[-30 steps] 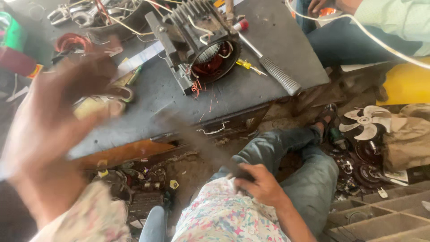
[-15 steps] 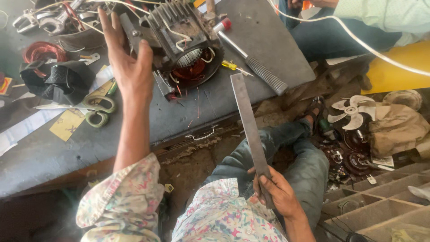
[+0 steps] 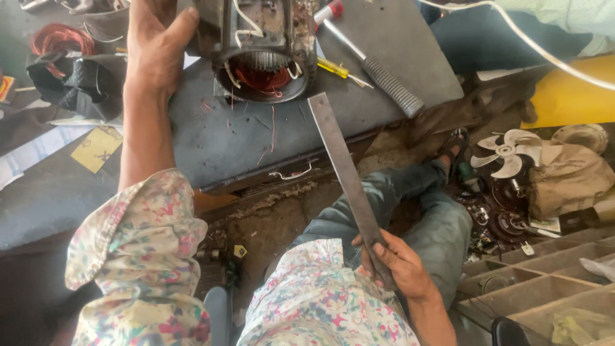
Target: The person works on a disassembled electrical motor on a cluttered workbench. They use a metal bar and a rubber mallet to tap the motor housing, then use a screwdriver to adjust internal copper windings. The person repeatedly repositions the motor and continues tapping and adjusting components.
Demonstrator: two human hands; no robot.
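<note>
My left hand [image 3: 152, 48] grips the left side of a grey electric motor housing [image 3: 259, 45] that lies on the dark workbench [image 3: 218, 138]. Red copper windings [image 3: 261, 78] show in the housing's round opening, which faces me. My right hand [image 3: 398, 264] is closed around the lower end of a long flat metal bar [image 3: 343, 166]. The bar points up and away from me, and its far tip is just to the right of the motor's opening. Thin loose wires lie on the bench below the motor.
A red-handled tool with a knurled steel shaft [image 3: 378, 70] and a yellow screwdriver [image 3: 336, 68] lie right of the motor. Black tape rolls [image 3: 83, 80] and red wire coils [image 3: 54, 38] sit at left. A white fan blade [image 3: 509, 152], motor parts and wooden trays [image 3: 544, 288] crowd the floor at right.
My left hand has taken hold of the motor housing and drawn it closer. The metal bar's tip has swung up toward the motor's opening. The view has shifted nearer.
</note>
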